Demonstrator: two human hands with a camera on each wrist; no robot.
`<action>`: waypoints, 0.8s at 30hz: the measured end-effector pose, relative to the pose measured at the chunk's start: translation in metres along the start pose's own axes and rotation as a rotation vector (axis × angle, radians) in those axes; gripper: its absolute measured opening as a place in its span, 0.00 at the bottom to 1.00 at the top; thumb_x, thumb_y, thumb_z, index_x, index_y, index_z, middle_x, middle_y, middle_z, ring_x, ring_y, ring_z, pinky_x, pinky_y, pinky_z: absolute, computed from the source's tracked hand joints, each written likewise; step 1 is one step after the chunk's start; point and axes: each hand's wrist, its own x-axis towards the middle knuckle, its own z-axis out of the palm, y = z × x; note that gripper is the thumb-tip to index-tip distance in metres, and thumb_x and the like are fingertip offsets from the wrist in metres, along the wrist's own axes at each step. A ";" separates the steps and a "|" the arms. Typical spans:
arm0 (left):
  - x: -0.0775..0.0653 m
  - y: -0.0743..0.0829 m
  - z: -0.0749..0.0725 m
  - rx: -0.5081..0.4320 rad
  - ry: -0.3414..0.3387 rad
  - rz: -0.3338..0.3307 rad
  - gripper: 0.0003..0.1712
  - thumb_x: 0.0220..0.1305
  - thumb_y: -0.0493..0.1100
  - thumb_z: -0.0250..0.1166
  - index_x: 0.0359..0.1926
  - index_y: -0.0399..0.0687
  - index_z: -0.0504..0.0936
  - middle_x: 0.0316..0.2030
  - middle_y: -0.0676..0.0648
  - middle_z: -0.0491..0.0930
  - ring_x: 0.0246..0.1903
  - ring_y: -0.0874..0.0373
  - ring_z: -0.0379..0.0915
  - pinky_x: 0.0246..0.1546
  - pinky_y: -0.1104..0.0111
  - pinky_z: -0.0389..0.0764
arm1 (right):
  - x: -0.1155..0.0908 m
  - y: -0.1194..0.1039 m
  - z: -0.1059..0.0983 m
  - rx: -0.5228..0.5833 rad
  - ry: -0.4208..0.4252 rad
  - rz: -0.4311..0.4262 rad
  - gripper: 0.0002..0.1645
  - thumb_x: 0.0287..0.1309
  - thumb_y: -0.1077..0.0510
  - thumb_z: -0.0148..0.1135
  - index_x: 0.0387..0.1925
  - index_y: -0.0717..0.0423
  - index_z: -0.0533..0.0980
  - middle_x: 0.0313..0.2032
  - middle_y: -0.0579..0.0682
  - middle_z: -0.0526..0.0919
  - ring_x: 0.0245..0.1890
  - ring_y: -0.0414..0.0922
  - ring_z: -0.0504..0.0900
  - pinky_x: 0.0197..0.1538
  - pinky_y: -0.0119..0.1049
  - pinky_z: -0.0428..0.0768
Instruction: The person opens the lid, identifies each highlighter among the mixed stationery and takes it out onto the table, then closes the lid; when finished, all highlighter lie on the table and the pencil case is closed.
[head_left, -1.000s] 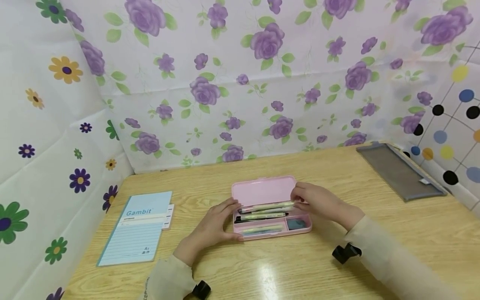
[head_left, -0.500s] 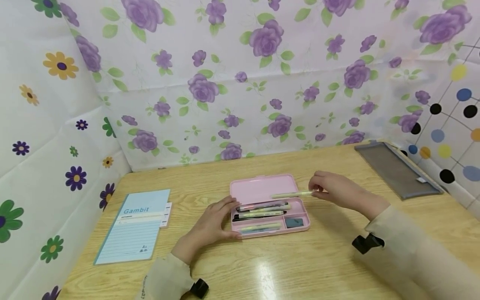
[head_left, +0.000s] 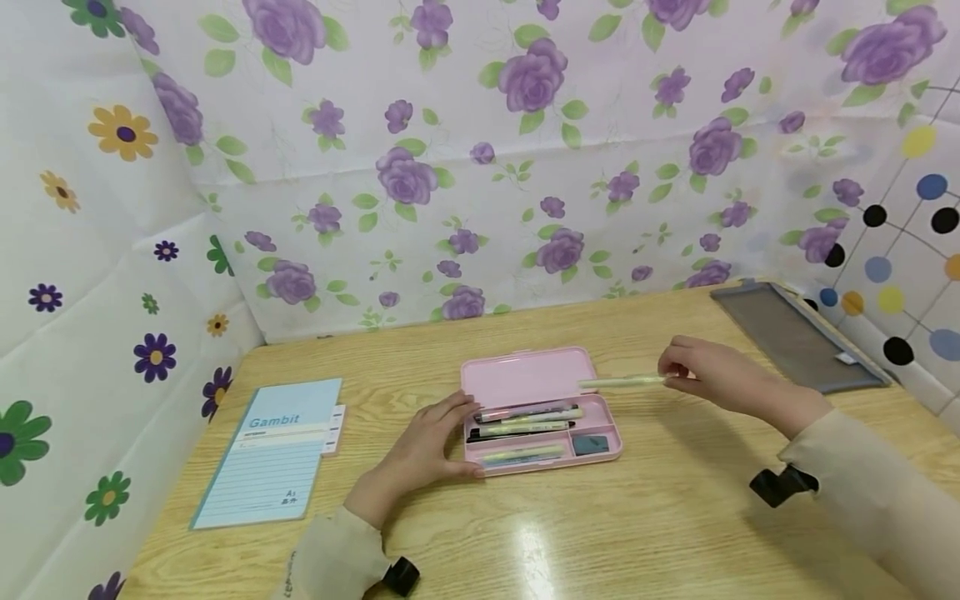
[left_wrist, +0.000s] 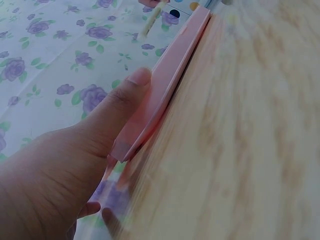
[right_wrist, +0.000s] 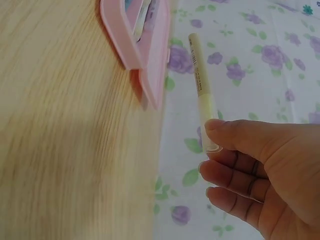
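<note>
In the head view, a pink pencil case lies on the table with its lid folded back. Several pens lie in its long compartment, and a dark blue-grey block sits in a small one. My left hand holds the case's left end, thumb at the front corner and fingers at the far side; the thumb shows against the pink wall. To the right of the lid, my right hand pinches a pale yellow pen by one end, between thumb and fingers, above the table.
On the left of the table lies a light blue notebook, with a white tabbed card sticking out from under it. A grey mesh pouch lies at the far right. Flower-print cloth stands behind the table.
My right hand has lifted the pale yellow pen out of the pencil case and carried it to the right, past the lid. My left hand stays at the case's left end.
</note>
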 end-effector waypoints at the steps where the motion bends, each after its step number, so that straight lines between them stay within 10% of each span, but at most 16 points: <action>1: 0.000 0.000 0.000 0.001 -0.001 0.001 0.53 0.46 0.65 0.72 0.71 0.53 0.63 0.72 0.46 0.60 0.72 0.47 0.55 0.69 0.45 0.60 | -0.002 0.002 0.000 0.003 -0.001 0.007 0.05 0.57 0.61 0.66 0.36 0.50 0.79 0.33 0.41 0.77 0.30 0.33 0.74 0.32 0.32 0.77; 24: 0.000 0.001 -0.001 -0.010 -0.005 -0.007 0.54 0.46 0.65 0.72 0.71 0.52 0.63 0.72 0.46 0.59 0.72 0.48 0.54 0.70 0.46 0.58 | -0.028 0.051 0.029 -0.034 0.026 0.058 0.06 0.54 0.63 0.68 0.33 0.51 0.79 0.31 0.41 0.76 0.27 0.33 0.74 0.28 0.29 0.75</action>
